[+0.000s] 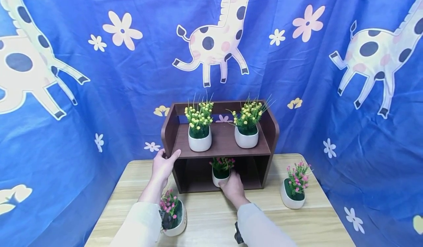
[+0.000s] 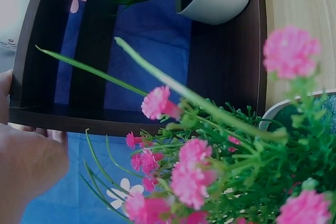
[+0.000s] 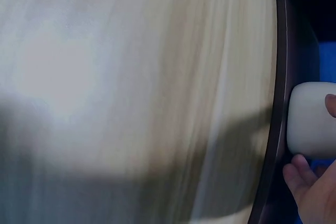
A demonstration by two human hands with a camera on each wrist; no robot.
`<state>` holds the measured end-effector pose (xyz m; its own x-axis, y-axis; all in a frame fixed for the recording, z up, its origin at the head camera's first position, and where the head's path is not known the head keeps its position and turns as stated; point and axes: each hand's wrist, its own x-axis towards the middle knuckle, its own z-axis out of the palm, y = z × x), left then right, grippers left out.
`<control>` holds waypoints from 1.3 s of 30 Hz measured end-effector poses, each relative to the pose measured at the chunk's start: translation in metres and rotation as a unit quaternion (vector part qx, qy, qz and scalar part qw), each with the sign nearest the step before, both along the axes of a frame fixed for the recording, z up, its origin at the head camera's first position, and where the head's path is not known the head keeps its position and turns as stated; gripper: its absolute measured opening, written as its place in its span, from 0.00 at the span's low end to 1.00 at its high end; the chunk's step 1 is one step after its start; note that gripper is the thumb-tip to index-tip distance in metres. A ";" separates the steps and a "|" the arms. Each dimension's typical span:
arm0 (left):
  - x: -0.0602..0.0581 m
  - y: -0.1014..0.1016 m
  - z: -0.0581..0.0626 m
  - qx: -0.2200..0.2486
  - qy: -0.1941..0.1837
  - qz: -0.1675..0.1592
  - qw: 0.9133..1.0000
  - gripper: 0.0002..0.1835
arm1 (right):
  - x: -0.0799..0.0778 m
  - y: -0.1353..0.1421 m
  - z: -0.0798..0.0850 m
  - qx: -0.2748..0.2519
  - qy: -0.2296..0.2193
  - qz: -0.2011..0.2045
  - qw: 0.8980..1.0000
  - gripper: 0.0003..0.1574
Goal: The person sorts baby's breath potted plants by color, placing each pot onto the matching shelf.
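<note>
A dark brown two-tier shelf [image 1: 224,152] stands at the back of the table. My left hand [image 1: 164,163] grips its left side panel, thumb over the front edge of the upper board and fingers behind the panel, as the left wrist view shows. In the lower compartment is a white pot [image 1: 218,179] with pink flowers [image 1: 222,162]. My right hand [image 1: 234,186] holds this potted plant from the right, thumb at the pot's front. Seen from the right wrist, the pot [image 3: 311,121] sits just inside the shelf's front edge, fingertips against its side.
Two white pots with yellow flowers, a left one [image 1: 199,140] and a right one [image 1: 246,138], stand on the upper board. Pink-flowered pots stand on the table [image 1: 205,217], one below my left forearm [image 1: 178,226], another at the right [image 1: 293,197]. A blue giraffe-print curtain [image 1: 145,74] surrounds the table.
</note>
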<state>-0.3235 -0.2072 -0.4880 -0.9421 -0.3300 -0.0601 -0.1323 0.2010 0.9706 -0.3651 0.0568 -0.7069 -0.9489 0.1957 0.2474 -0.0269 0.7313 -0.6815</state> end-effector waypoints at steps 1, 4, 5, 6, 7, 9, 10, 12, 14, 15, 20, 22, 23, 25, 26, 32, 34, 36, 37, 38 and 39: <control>0.000 0.000 0.000 0.000 0.001 0.000 1.000 0.36 | -0.001 0.000 -0.003 -0.001 0.002 -0.003 1.000 0.52; -0.001 0.001 0.000 -0.001 0.002 -0.002 1.000 0.36 | 0.007 0.001 -0.005 -0.022 0.026 -0.013 0.999 0.53; -0.001 0.001 0.000 -0.002 0.001 -0.002 1.000 0.36 | 0.012 0.001 -0.001 -0.031 0.037 -0.016 0.999 0.52; -0.001 0.001 0.000 -0.001 0.001 -0.004 1.000 0.37 | 0.019 0.001 0.003 -0.037 0.053 -0.022 0.998 0.50; -0.001 0.001 0.000 -0.001 0.001 -0.004 1.000 0.37 | 0.027 0.001 0.010 -0.051 0.059 -0.023 0.997 0.48; -0.001 0.000 0.000 -0.001 -0.001 -0.005 1.000 0.37 | 0.044 0.001 0.025 -0.071 0.073 -0.020 0.995 0.44; -0.001 0.000 0.000 -0.001 -0.001 -0.005 1.000 0.37 | 0.050 0.001 0.030 -0.079 0.069 -0.018 0.994 0.43; -0.001 -0.001 0.000 -0.005 -0.001 -0.004 1.000 0.36 | 0.061 0.002 0.036 -0.086 0.053 -0.009 0.995 0.40; -0.001 -0.001 0.000 -0.011 -0.002 -0.004 1.000 0.36 | 0.070 0.004 0.038 -0.098 0.032 0.001 0.995 0.39; -0.001 -0.001 0.001 -0.014 -0.002 -0.005 1.000 0.37 | 0.074 0.005 0.037 -0.099 0.020 0.003 0.995 0.38; 0.000 0.002 0.000 -0.019 -0.006 -0.013 1.000 0.39 | 0.097 0.019 0.029 -0.141 -0.019 -0.002 0.990 0.37; 0.000 0.003 0.000 -0.018 -0.006 -0.014 1.000 0.39 | 0.108 0.026 0.027 -0.155 -0.025 -0.011 0.988 0.36; 0.000 0.003 0.000 -0.018 -0.006 -0.014 1.000 0.38 | 0.113 0.030 0.026 -0.161 -0.026 -0.015 0.987 0.35; 0.000 0.003 0.000 -0.017 -0.005 -0.014 1.000 0.38 | 0.121 0.038 0.022 -0.167 -0.027 -0.023 0.985 0.35; 0.000 0.003 0.001 -0.016 -0.003 -0.014 1.000 0.38 | 0.125 0.042 0.020 -0.166 -0.029 -0.028 0.985 0.34; -0.001 -0.002 0.002 -0.014 -0.003 -0.017 1.000 0.40 | 0.143 0.058 0.014 -0.186 -0.033 -0.021 0.982 0.33; -0.001 -0.003 0.002 -0.012 -0.002 -0.019 1.000 0.40 | 0.149 0.063 0.013 -0.199 -0.035 -0.016 0.979 0.33; -0.001 -0.003 0.002 -0.012 -0.002 -0.019 1.000 0.39 | 0.155 0.068 0.012 -0.207 -0.037 -0.015 0.977 0.33; -0.001 -0.003 0.002 -0.011 -0.002 -0.018 1.000 0.39 | 0.157 0.071 0.012 -0.212 -0.039 -0.016 0.976 0.32; -0.001 -0.003 0.001 -0.011 -0.001 -0.018 1.000 0.39 | 0.160 0.074 0.012 -0.214 -0.039 -0.018 0.976 0.32; -0.001 -0.003 0.001 -0.011 0.000 -0.016 1.000 0.39 | 0.162 0.078 0.011 -0.216 -0.040 -0.023 0.975 0.32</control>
<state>-0.3246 -0.2098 -0.4869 -0.9524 -0.3001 -0.0538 -0.1259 0.2263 0.9659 -0.2028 0.1343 -0.6959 -0.9498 0.3074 0.0588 0.0639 0.3746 -0.9250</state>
